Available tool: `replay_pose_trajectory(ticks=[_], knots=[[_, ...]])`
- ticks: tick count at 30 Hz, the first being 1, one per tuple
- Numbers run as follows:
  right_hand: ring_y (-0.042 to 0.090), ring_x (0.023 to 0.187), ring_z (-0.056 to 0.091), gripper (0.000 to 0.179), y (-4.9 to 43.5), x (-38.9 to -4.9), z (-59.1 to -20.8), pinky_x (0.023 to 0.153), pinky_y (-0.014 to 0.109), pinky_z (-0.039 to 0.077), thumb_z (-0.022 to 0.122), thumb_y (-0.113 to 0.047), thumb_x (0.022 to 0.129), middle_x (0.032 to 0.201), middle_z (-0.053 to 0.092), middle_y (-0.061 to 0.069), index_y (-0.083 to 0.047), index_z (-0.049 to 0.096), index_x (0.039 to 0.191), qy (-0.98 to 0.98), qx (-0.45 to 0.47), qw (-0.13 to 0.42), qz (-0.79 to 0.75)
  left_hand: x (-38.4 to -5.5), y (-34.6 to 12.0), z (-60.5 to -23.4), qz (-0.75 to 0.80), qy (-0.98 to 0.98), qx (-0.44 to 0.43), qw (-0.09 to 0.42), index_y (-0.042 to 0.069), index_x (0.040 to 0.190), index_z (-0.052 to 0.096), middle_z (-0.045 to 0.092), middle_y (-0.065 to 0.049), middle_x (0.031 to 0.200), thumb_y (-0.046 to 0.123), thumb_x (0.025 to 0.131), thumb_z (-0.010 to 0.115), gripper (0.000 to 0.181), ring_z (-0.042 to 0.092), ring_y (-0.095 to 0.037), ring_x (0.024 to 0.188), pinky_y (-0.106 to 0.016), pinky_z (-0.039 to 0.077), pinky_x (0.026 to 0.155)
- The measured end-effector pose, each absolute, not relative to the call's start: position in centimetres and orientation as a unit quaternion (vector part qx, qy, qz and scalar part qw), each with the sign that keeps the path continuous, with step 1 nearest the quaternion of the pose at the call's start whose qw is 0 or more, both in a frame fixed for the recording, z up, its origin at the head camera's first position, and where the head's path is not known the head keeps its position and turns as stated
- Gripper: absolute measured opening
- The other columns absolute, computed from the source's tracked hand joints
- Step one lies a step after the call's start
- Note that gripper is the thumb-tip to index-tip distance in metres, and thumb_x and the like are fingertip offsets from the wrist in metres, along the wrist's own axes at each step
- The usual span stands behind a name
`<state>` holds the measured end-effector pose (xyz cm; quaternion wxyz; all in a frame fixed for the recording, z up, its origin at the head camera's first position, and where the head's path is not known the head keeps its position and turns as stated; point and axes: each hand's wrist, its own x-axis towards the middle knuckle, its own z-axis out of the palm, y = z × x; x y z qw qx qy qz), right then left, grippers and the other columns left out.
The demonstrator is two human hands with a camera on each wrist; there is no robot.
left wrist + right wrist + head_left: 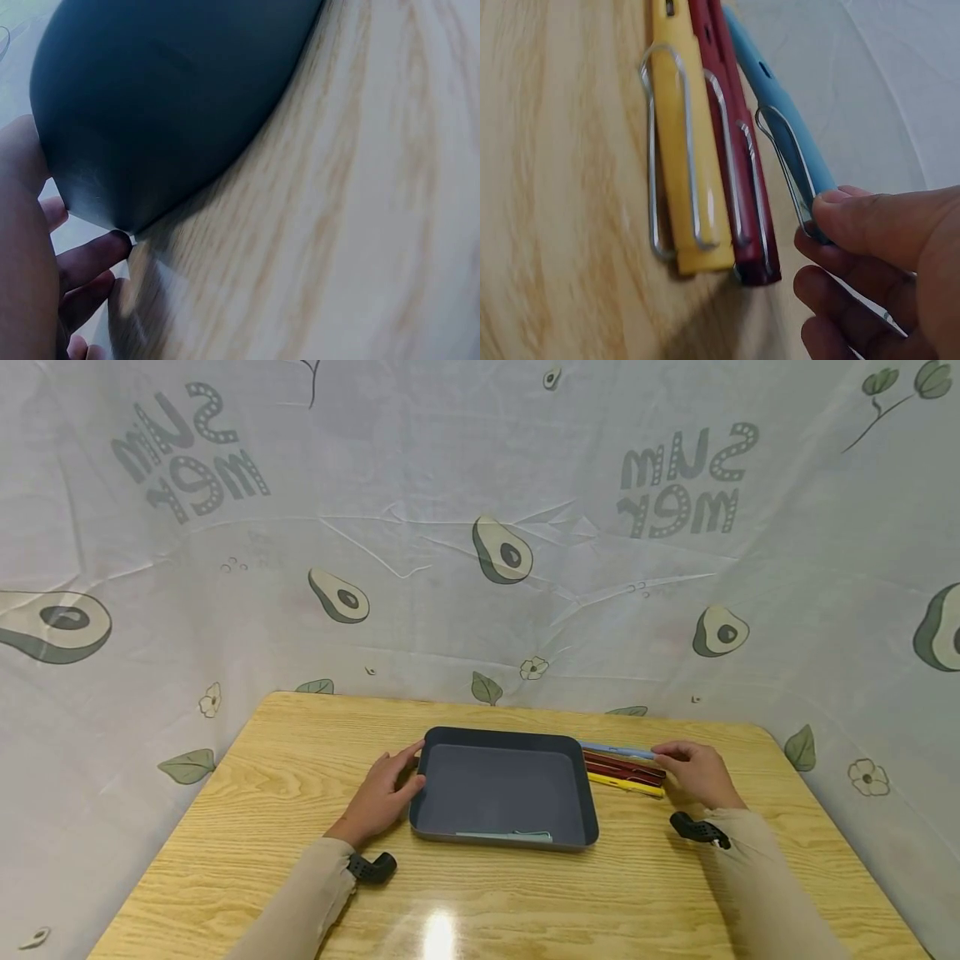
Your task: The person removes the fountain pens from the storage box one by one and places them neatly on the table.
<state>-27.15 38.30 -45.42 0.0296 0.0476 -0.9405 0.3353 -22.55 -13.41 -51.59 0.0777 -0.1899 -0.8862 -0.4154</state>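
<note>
My left hand [381,799] rests against the left side of a dark grey rectangular tray [498,785], its fingers at the outer wall in the left wrist view. A pale teal pen [487,836] with a wire clip lies along the tray's near edge. To the right of the tray, my right hand [699,770] pinches the clip end of a light blue pen [791,120] between thumb and fingers. Two dark red pens [739,161] lie side by side next to it, and a yellow pen [686,150] lies along their near side.
Everything sits on a light wooden table [300,743]. Behind its far edge hangs a pale curtain [420,543] printed with avocados. A black wrist camera [372,867] is strapped on the left wrist, and another black camera [697,828] on the right.
</note>
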Motion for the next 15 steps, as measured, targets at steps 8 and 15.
replay_pose_trajectory(ticks=[8, 15], knots=[[0.032, 0.097, 0.058, 0.034, 38.80, -27.15, -46.05, 0.072, 0.041, 0.049, 0.052, -0.032, 0.099, 0.111, 0.066, 0.016, -0.008, 0.068, 0.116, -0.945, 0.047, 0.006, 0.325, -22.44, -13.37, -51.49, -0.419, -0.885, -0.187, 0.077, 0.024, 0.149, 0.033, 0.053, -0.002, 0.137, 0.035, 0.097, 0.054, 0.057, 0.050, -0.018, 0.125, -0.045, 0.009, 0.118], [0.035, 0.103, 0.057, 0.030, 39.02, -27.35, -46.31, 0.078, 0.045, 0.051, 0.052, -0.025, 0.099, 0.113, 0.065, 0.018, -0.006, 0.068, 0.115, -0.944, 0.051, 0.008, 0.326, -22.53, -13.34, -51.53, -0.416, -0.886, -0.188, 0.083, 0.023, 0.149, 0.034, 0.053, -0.003, 0.137, 0.034, 0.097, 0.055, 0.057, 0.050, -0.018, 0.125, -0.046, 0.009, 0.118]])
